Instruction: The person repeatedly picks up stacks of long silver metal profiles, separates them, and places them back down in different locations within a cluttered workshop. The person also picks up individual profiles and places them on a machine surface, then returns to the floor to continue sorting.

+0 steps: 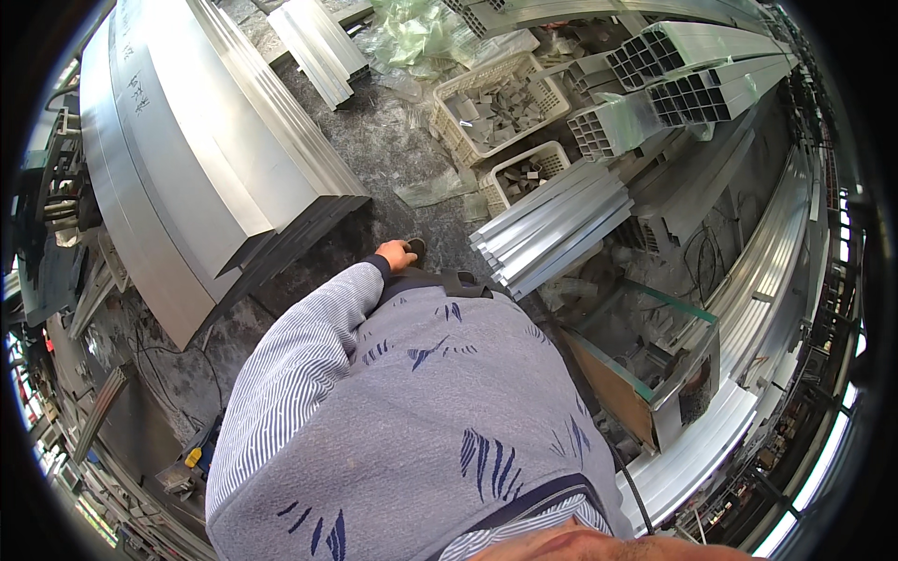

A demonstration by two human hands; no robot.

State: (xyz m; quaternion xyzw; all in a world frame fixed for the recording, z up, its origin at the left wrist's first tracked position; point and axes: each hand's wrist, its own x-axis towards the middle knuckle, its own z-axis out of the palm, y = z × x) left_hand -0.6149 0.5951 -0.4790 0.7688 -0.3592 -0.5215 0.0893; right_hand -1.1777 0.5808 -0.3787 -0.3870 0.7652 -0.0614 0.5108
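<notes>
My left hand (pixel 397 254) hangs low in front of my body, past the dark cuff of a striped sleeve (pixel 309 327). Its fingers are loosely curled together, and nothing shows in them. Just beside the fingertips, a dark shoe tip (pixel 418 248) shows on the floor below. To the left of the hand lies a stack of wide silvery metal panels (pixel 196 140) with dark ends. On its right is a bundle of shiny metal profiles (pixel 561 224). My right hand is out of sight.
Ahead are a large cream crate (pixel 447 126) and a smaller cream crate (pixel 493 198), both holding metal offcuts. Square tubes (pixel 711 89) are stacked at the far right. A green-edged open box frame (pixel 645 374) stands at my right. Crumpled plastic film (pixel 412 37) lies on the dirty floor.
</notes>
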